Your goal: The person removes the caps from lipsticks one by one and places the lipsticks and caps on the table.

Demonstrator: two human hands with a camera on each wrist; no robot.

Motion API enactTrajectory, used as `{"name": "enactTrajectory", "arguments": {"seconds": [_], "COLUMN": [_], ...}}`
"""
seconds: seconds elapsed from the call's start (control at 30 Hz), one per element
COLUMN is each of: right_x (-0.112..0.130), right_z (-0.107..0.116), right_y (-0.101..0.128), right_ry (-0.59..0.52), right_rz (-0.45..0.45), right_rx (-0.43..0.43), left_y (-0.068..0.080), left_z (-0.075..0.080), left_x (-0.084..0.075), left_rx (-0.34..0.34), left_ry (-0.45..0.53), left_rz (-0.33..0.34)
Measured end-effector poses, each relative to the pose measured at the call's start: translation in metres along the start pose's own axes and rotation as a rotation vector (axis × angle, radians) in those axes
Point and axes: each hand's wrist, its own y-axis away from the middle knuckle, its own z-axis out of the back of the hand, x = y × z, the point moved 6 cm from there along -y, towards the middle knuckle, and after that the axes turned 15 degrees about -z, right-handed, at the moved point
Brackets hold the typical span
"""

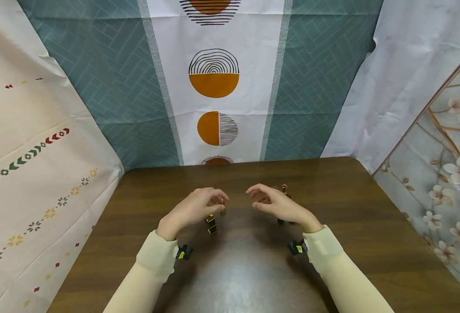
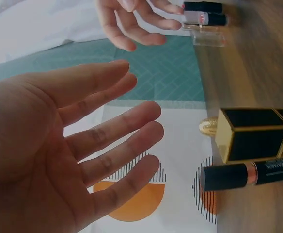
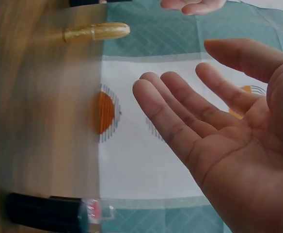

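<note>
Head view: both hands (image 1: 192,209) (image 1: 278,204) hover empty over lipsticks (image 1: 211,224).

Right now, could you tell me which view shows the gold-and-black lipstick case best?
The left wrist view: the case fills the right side, sharp and unhidden. The head view shows it small under the left hand. The right wrist view doesn't clearly show it.

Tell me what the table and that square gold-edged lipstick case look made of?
The table looks like dark wood or wood veneer: visible grain and a soft sheen. The lipstick case looks like glossy black plastic with shiny gold metallic trim; whether that trim is real metal is unclear.
</note>
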Motion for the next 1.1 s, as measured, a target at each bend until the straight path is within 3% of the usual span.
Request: {"name": "enactTrajectory", "arguments": {"seconds": [0.23,0.5,1.1], "right_x": [-0.002,-0.006,-0.012], "right_z": [-0.012,-0.024,-0.062], "right_y": [-0.005,-0.011,-0.04], "right_ry": [0.049,0.008,-0.024], "right_rz": [0.016,0.018,0.037], "right_rx": [0.043,0.08,0.144], "left_y": [0.013,0.025,0.031], "left_z": [0.002,-0.001,-0.024], "left_x": [0.005,0.01,0.023], "left_rx": [0.042,0.085,0.1], "left_ry": [-0.044,-0.097,-0.09], "left_rz": [0.027,0.031,0.076]}}
